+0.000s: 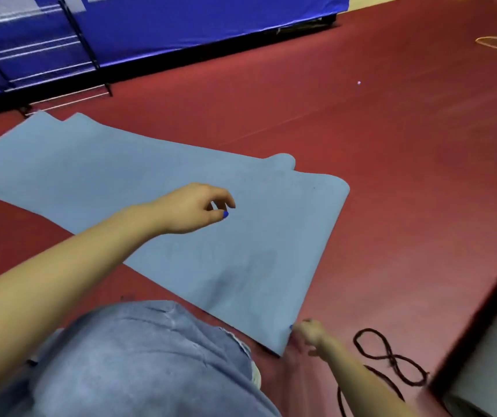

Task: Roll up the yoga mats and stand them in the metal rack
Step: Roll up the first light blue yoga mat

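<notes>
The red floor [391, 176] fills most of the view. A blue padded wall [211, 22] runs along it from ten to one o'clock. The blue mats [151, 176] lie flat and unrolled across the centre, at least two stacked with edges offset, reaching from nine o'clock down to a corner at five o'clock. The person's denim-clad knee [151, 362] sits at six o'clock, just beside the mats' near edge. The metal rack [45, 52] stands at ten o'clock against the wall, its foot near the mats' far corners. A grey block with a dark edge [488, 341] sits at four o'clock. A black cord [388, 356] loops on the floor at five o'clock. The left hand [193, 209] hovers over the mats' middle, fingers loosely curled, gripping nothing. The right hand [309, 334] is at the mats' near corner, blurred; I cannot tell whether it grips the corner.
</notes>
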